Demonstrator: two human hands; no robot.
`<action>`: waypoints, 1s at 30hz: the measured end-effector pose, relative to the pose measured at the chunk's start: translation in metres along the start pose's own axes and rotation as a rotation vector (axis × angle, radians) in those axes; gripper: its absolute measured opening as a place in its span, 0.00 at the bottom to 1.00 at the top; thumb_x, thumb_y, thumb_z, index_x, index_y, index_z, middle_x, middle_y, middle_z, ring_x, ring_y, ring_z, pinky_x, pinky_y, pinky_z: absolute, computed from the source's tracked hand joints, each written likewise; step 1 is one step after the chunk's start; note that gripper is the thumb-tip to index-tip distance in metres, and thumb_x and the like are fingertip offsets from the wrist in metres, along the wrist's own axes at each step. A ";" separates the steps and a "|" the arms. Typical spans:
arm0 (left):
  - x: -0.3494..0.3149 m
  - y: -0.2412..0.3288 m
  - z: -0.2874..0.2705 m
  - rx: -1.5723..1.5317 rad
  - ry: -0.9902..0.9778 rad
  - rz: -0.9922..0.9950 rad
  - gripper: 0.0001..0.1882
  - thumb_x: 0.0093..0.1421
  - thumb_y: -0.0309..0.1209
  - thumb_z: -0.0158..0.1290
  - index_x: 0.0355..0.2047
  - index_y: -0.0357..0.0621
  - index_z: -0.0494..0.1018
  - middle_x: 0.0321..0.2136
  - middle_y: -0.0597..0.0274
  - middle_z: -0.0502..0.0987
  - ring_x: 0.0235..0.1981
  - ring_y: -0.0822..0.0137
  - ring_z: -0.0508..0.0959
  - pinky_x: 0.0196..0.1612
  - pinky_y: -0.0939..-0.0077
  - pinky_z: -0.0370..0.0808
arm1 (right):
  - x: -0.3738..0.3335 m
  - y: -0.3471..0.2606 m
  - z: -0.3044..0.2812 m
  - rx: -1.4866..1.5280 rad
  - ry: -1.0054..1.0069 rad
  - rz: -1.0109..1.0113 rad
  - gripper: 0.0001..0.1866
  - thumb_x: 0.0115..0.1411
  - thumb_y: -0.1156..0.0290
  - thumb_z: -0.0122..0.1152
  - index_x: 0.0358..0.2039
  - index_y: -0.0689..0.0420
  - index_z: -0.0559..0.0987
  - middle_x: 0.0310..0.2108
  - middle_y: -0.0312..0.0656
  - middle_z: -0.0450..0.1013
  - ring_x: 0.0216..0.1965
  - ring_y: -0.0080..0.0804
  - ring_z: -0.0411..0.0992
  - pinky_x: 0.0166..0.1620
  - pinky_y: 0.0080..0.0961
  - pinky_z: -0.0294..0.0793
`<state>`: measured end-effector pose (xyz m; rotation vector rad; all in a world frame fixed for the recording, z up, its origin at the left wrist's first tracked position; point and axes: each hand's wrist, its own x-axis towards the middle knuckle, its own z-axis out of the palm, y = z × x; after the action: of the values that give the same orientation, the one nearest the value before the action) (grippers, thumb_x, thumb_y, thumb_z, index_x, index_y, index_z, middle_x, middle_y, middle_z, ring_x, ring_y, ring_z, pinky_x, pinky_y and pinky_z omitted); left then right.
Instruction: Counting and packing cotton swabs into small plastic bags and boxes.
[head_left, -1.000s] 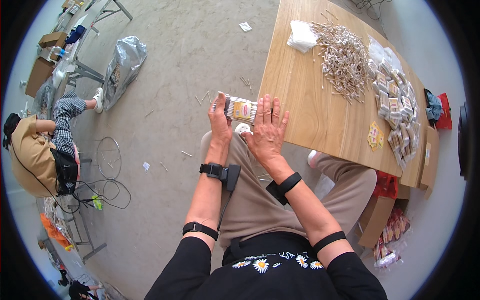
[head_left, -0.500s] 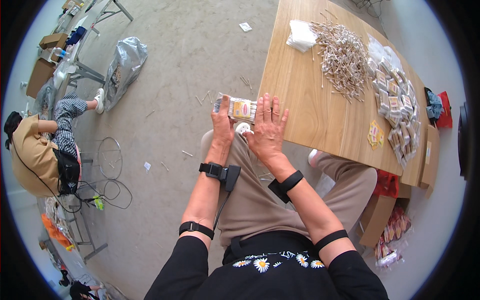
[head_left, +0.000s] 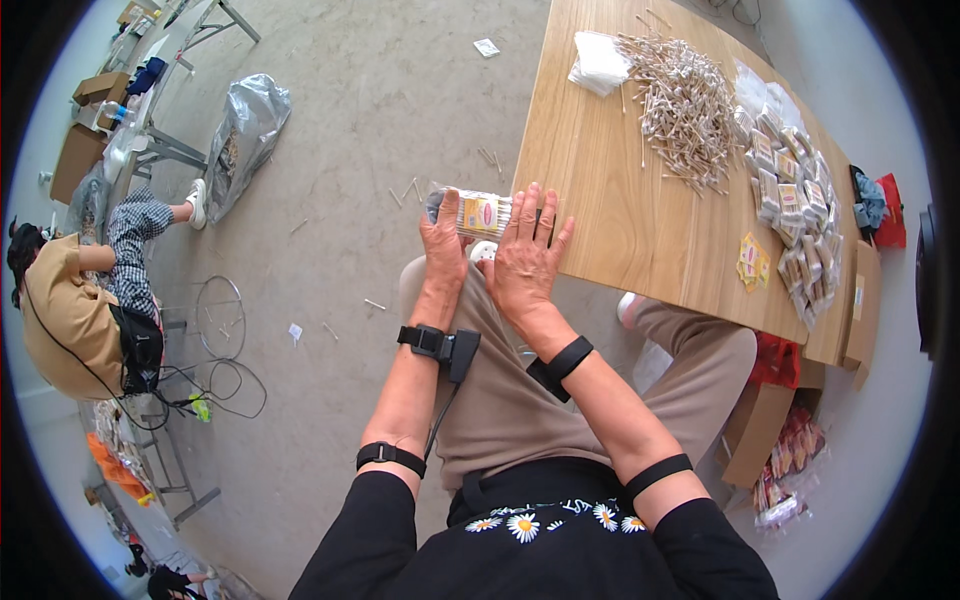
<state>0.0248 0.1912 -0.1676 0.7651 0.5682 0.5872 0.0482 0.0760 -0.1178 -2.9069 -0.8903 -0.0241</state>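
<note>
My left hand (head_left: 443, 244) grips a clear bag of cotton swabs (head_left: 481, 212) with a yellow and white label, its thumb over the bag's left end. Flat against the right end of that bag lies my right hand (head_left: 527, 252), its fingers stretched out and slightly spread. The bag is held in the air by the near left corner of the wooden table (head_left: 580, 200). The underside of the bag and the left fingertips are hidden.
On the table are a heap of loose cotton swabs (head_left: 685, 110), white empty bags (head_left: 600, 63), many filled packs (head_left: 790, 205) and yellow label cards (head_left: 752, 262). A grey plastic sack (head_left: 250, 130) stands on the floor among scattered swabs. Another person (head_left: 70, 310) sits at the left.
My right hand has shifted slightly left along the bag's end. The left hand still holds the bag in nearly the same place.
</note>
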 end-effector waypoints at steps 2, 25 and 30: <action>0.001 0.000 0.001 0.004 -0.009 0.020 0.14 0.64 0.43 0.59 0.37 0.47 0.73 0.30 0.70 0.77 0.28 0.76 0.79 0.24 0.79 0.77 | 0.001 0.002 0.002 0.020 0.009 -0.010 0.60 0.43 0.49 0.74 0.69 0.66 0.54 0.72 0.53 0.44 0.74 0.54 0.37 0.70 0.62 0.34; 0.005 -0.001 -0.004 0.008 0.022 0.028 0.09 0.65 0.38 0.58 0.38 0.48 0.73 0.31 0.71 0.75 0.32 0.76 0.77 0.33 0.78 0.77 | 0.001 0.018 0.003 0.117 0.025 -0.068 0.61 0.42 0.49 0.76 0.70 0.62 0.52 0.73 0.46 0.44 0.74 0.52 0.37 0.70 0.61 0.35; 0.006 0.000 -0.007 0.057 0.032 0.021 0.10 0.65 0.39 0.58 0.38 0.48 0.73 0.31 0.71 0.76 0.32 0.76 0.78 0.31 0.78 0.77 | 0.001 -0.002 -0.005 0.047 -0.011 0.020 0.62 0.43 0.45 0.74 0.69 0.65 0.53 0.72 0.53 0.43 0.73 0.56 0.37 0.70 0.65 0.34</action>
<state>0.0248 0.1985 -0.1729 0.8177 0.6089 0.6051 0.0476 0.0777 -0.1130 -2.8748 -0.8509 0.0138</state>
